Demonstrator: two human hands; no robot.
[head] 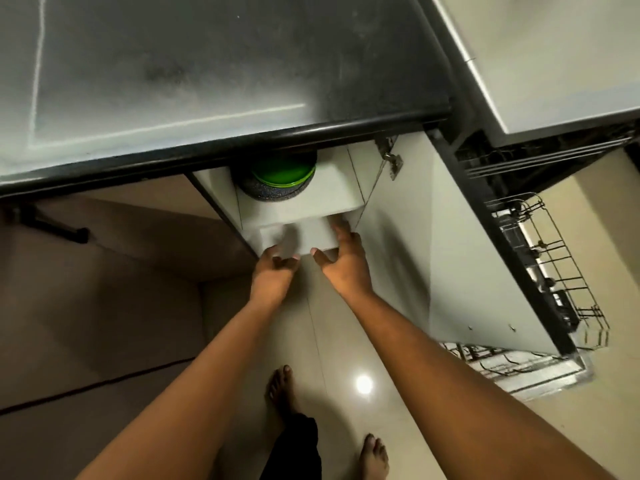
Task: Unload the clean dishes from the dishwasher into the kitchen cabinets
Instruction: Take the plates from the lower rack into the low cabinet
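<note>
Under the dark counter, an open white cabinet (301, 206) has a stack of green plates (282, 173) on dark speckled plates (266, 194) on its upper shelf. My left hand (277, 271) is at the front edge of the cabinet's lower shelf (299, 237), fingers loosely curled, with nothing seen in it. My right hand (344, 263) is beside it, its fingers reaching into the lower compartment at the right and its thumb near the front edge. I see nothing in that hand either. The frame is blurred around the hands.
The white cabinet door (467, 258) stands open to the right. Beyond it the dishwasher's wire rack (543, 271) is pulled out over the lowered door (519, 370). A brown door (104, 289) with a black handle (52, 226) is open at the left. My bare feet (280, 393) stand on glossy tiles.
</note>
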